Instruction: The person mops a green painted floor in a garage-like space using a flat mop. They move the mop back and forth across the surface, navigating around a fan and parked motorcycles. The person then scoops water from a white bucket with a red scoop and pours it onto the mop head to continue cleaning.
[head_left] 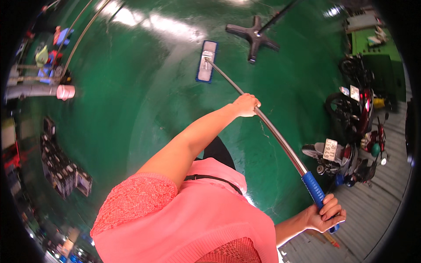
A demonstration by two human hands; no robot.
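A flat mop (274, 131) with a long metal pole slants from lower right to upper middle. Its rectangular head, pale on top with a blue fringe, lies on the green floor (144, 101). Partway down the pole, my left hand (246, 105) is closed around the metal. At the upper end, my right hand (326, 214) wraps the blue ribbed grip, whose tip sticks out below my fingers. My left arm reaches forward across my body, and the right forearm shows only in part beside my pink top.
A black star-shaped stand base (254, 37) sits on the floor right of the mop head. Several motorbikes (337, 155) are parked along the right. Dark crates (63, 168) line the left, and a pole with a pink end (66, 92) juts in above them.
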